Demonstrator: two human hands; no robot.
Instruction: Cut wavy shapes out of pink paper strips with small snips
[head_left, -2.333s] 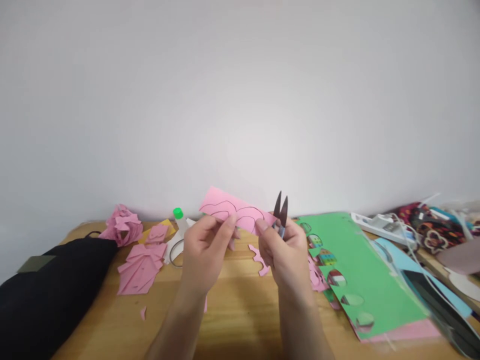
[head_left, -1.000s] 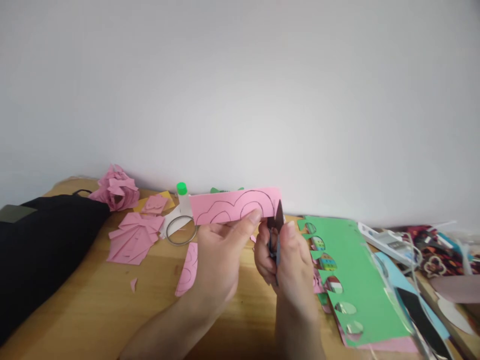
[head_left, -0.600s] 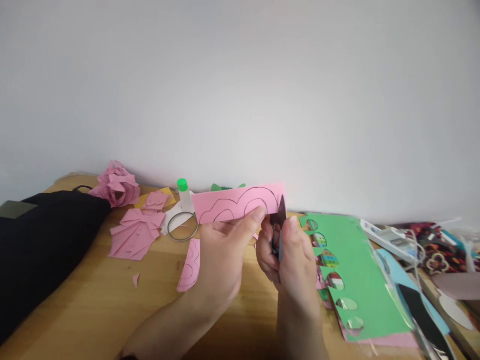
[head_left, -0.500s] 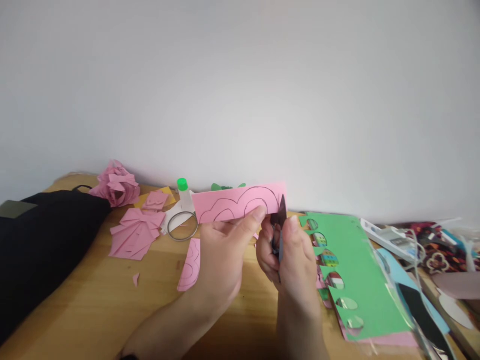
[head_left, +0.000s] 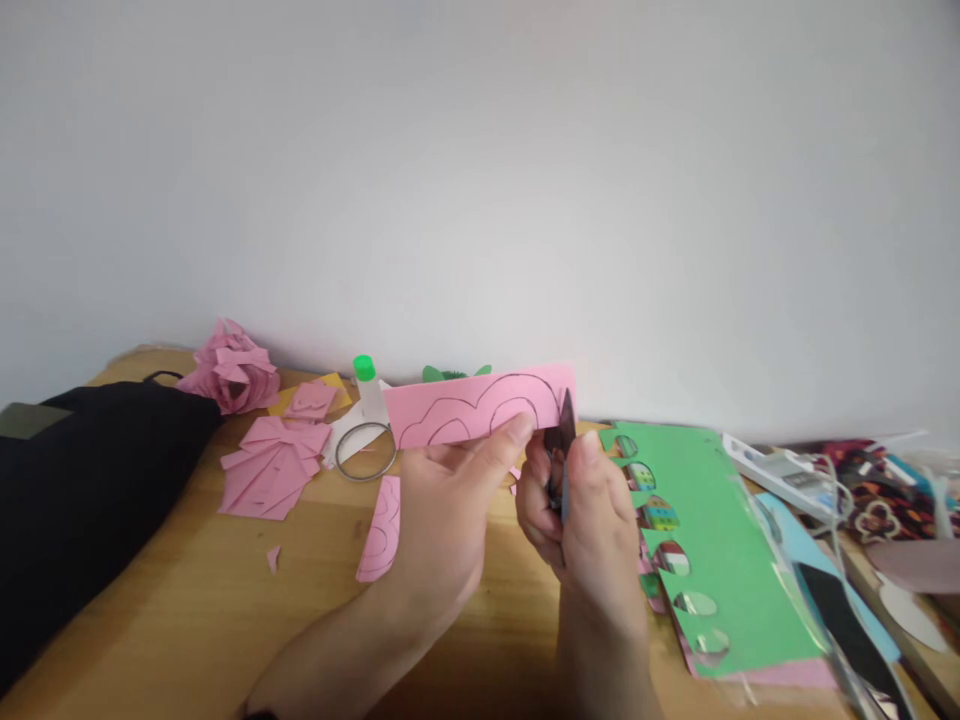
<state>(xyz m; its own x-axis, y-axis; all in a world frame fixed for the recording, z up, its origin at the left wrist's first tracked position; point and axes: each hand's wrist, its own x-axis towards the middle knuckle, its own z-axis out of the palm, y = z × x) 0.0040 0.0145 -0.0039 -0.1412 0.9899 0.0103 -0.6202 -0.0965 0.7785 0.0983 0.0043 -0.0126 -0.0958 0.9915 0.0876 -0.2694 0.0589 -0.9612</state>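
Note:
Pinched in my left hand [head_left: 450, 510] is a strip of pink paper [head_left: 450, 405] with curved outlines drawn on it in dark ink. The thumb presses on its front near the lower edge. My right hand [head_left: 589, 510] is closed round a pair of scissors [head_left: 565, 425], whose dark blades point up at the strip's right end. Fingers hide most of the scissors' handles. Partly behind my left wrist, a second pink piece with drawn curves [head_left: 379, 530] lies on the table.
Along the back left are a pink paper flower [head_left: 234, 368], folded pink paper [head_left: 274, 465], a green-capped glue stick [head_left: 366, 385] and a ring [head_left: 365, 452]. A black bag [head_left: 97, 480] lies at left. Green sheets [head_left: 731, 550] and clutter, including a white cable [head_left: 836, 495], fill the right.
The scissors have closed a little at the strip's right end, and my right hand has shifted slightly right. The left hand and the strip stay nearly still.

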